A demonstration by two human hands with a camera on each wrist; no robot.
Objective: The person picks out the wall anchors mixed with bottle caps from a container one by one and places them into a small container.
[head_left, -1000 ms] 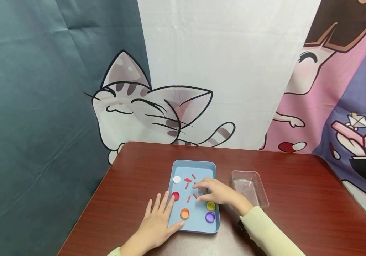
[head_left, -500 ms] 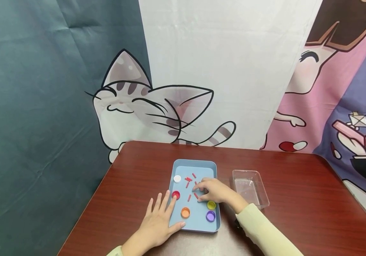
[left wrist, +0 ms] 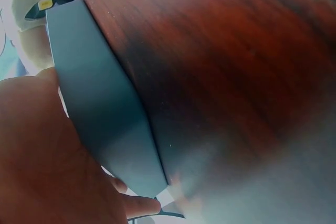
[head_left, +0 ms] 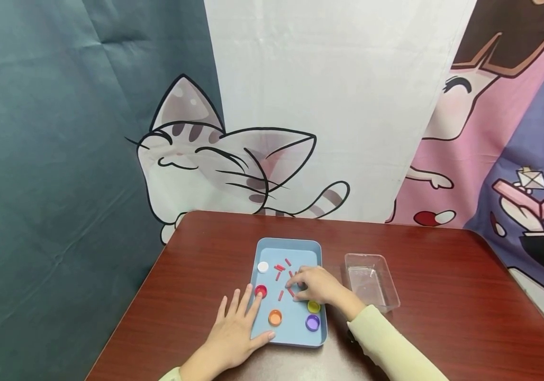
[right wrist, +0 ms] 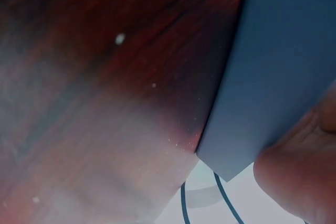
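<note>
Head view: left hand (head_left: 235, 330) splayed, ungripping, at tray (head_left: 295, 332); right hand (head_left: 318, 286) among red sticks (head_left: 280, 295), can't tell if gripping; likely pick-up step, next needs precise pinch.

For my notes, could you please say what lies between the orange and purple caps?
The head view shows bare blue tray between the orange cap and purple cap.

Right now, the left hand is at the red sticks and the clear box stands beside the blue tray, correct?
Wrong hand: the head view shows the right hand at the red sticks. The clear box does stand beside the blue tray.
</note>
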